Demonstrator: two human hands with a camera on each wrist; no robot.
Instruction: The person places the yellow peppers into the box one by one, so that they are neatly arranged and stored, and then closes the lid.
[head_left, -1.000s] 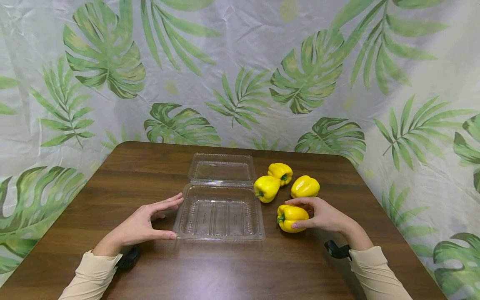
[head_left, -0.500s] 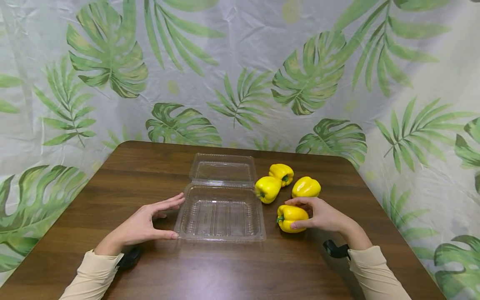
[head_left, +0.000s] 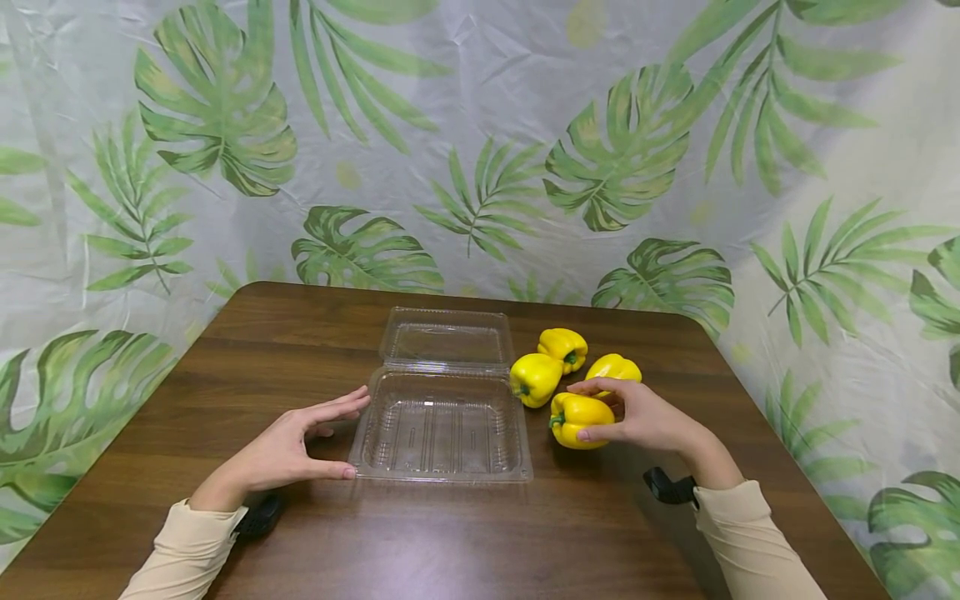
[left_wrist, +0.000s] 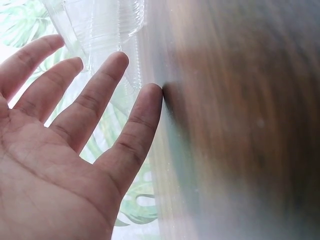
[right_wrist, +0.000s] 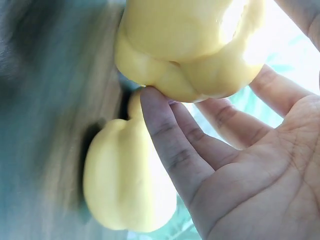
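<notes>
My right hand (head_left: 651,422) grips a yellow bell pepper (head_left: 579,421) between thumb and fingers, its green stem pointing left. In the right wrist view the held bell pepper (right_wrist: 185,45) sits against the fingertips, with another bell pepper (right_wrist: 127,180) beyond it. A clear plastic clamshell container (head_left: 441,433) lies unfolded in the middle of the table, its lid (head_left: 448,340) laid back behind the base. At the container's left side rests my left hand (head_left: 288,450), fingers stretched out and thumb at the front left corner. The left wrist view shows those fingers (left_wrist: 135,125) extended and holding nothing.
Behind the right hand are three more yellow bell peppers, a near one (head_left: 536,379), a far one (head_left: 563,348) and a right one (head_left: 615,371) partly hidden by the fingers. The brown wooden table (head_left: 450,542) ends at a leaf-print curtain (head_left: 480,125).
My right hand has raised the bell pepper slightly and shifted it a little to the left and away from me. The left hand and the container stay where they were.
</notes>
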